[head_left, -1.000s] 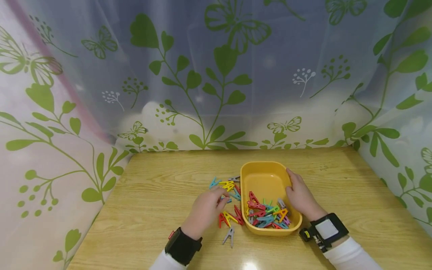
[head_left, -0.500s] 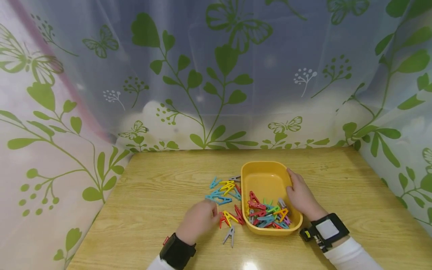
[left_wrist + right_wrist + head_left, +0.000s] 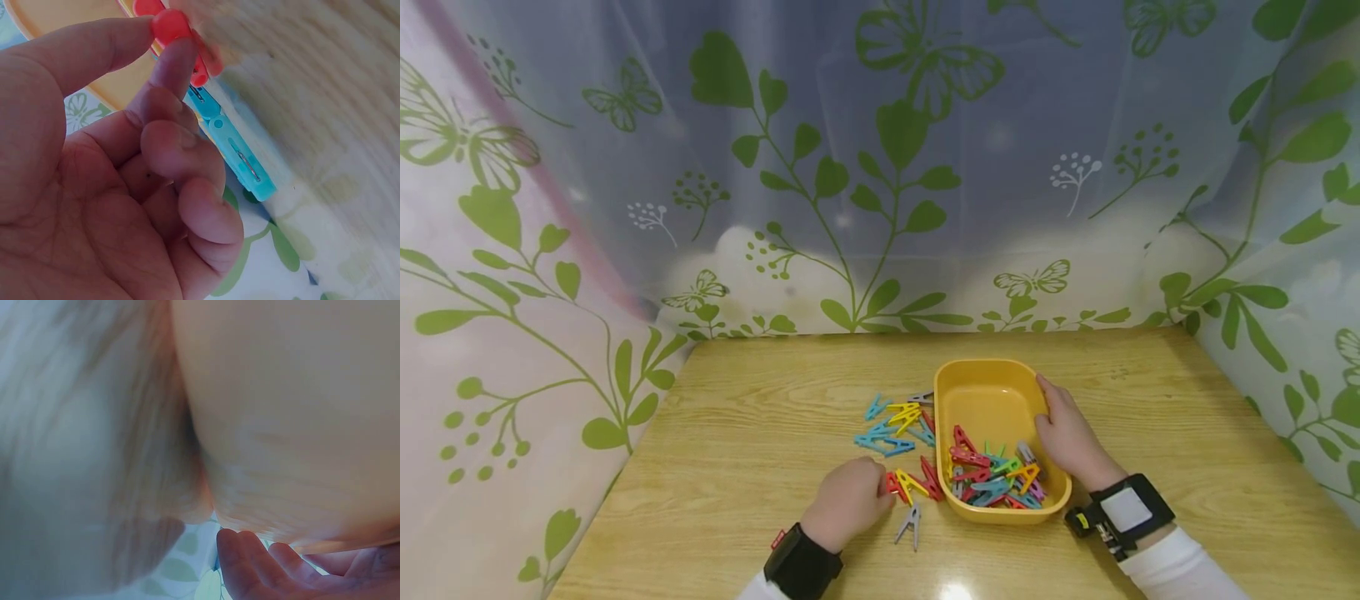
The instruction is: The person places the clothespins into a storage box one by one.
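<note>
My left hand [image 3: 847,500] is low over the table, left of a yellow plastic basin [image 3: 987,398]. In the left wrist view, its thumb and index fingertip pinch the end of a red clothespin [image 3: 170,26], while the other fingers curl loosely. Beside that red one lies a yellow clothespin [image 3: 910,483]; a grey clothespin [image 3: 909,527] rests just nearer to me. My right hand [image 3: 1070,439] grips the basin's right rim, thumb on the inner side. Mixed coloured clothespins [image 3: 992,487] are heaped in the basin's near half. The right wrist view shows mostly the basin's outer wall [image 3: 294,425].
Several loose clothespins lie left of the basin, among them blue clothespins [image 3: 880,437] and yellow clothespins [image 3: 906,412]. The wooden table [image 3: 752,400] is bounded at the back and sides by a leaf-patterned curtain [image 3: 820,167].
My left hand has moved toward me from the blue clothespins, which are now uncovered, to the red one. The right hand and the basin have stayed in place.
</note>
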### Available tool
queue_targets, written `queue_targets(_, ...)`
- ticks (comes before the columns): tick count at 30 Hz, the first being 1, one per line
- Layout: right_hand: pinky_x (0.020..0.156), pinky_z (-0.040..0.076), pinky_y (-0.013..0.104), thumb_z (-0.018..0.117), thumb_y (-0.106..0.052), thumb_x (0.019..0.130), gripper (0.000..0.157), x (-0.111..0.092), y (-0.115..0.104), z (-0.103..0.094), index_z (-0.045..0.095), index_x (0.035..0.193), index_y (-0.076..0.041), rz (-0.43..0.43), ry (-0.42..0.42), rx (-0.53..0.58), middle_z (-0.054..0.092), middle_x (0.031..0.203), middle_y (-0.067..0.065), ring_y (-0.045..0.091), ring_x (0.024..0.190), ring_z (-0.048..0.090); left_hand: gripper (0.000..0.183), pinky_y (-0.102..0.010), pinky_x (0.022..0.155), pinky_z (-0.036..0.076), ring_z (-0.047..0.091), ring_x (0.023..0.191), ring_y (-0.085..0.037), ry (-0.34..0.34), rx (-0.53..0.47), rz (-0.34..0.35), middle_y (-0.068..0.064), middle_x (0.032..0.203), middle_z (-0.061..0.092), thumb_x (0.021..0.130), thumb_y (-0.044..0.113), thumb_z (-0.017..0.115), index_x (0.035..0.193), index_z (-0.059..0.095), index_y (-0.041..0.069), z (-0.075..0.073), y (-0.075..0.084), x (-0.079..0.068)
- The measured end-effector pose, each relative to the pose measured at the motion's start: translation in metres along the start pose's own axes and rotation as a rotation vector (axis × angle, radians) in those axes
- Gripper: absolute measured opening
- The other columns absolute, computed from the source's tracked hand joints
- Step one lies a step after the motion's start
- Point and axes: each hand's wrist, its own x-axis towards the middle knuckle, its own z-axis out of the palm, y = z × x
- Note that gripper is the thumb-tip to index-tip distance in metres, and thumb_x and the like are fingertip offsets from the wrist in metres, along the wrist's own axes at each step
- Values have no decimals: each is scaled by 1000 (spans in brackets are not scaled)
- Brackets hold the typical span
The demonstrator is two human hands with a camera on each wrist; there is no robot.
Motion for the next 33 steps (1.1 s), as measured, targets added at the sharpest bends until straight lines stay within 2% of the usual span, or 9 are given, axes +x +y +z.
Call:
queue_targets(14, 113, 33, 66, 34, -1, 102, 60, 0, 0, 0, 15, 158, 15, -4, 0, 7, 25, 155, 42, 58, 141, 34, 39, -24, 52, 29, 37, 55, -7, 47, -6, -14, 8, 63, 41, 85, 13, 78, 61, 48, 17, -1, -3, 1)
queue_targets(18, 112, 33, 66, 33, -1, 102, 61, 0, 0, 0, 15, 158, 15, -6, 2, 3, 25, 155, 42, 58, 141, 34, 36, -24, 51, 31, 38, 55, -8, 64, -27, -29, 7, 64, 44, 86, 11, 77, 62, 51, 16, -6, -3, -1)
queue_targets(24, 112, 33, 66, 34, -1, 102, 60, 0, -1, 0, 15, 158, 14, 4, 0, -2, 25, 155, 41, 58, 141, 35, 36, -23, 50, 30, 37, 54, -8, 129, -36, -32, 6, 63, 43, 85, 8, 76, 60, 50, 16, -16, -2, -1)
queue_targets(30, 113, 33, 66, 35, -1, 103, 60, -1, -2, 0, 15, 158, 14, 12, -4, 4, 25, 155, 41, 58, 141, 35, 27, -23, 52, 35, 43, 58, -7, 202, 26, -14, 4, 72, 57, 89, 15, 79, 70, 60, 15, -23, 4, 4)
queue_targets(33, 113, 33, 65, 35, 0, 103, 60, -1, -3, 0, 15, 158, 14, 14, -6, 4, 26, 155, 41, 57, 141, 35, 21, -23, 54, 37, 45, 61, -7, 215, 31, -2, 1, 79, 63, 92, 18, 78, 77, 64, 15, -24, 8, 8)
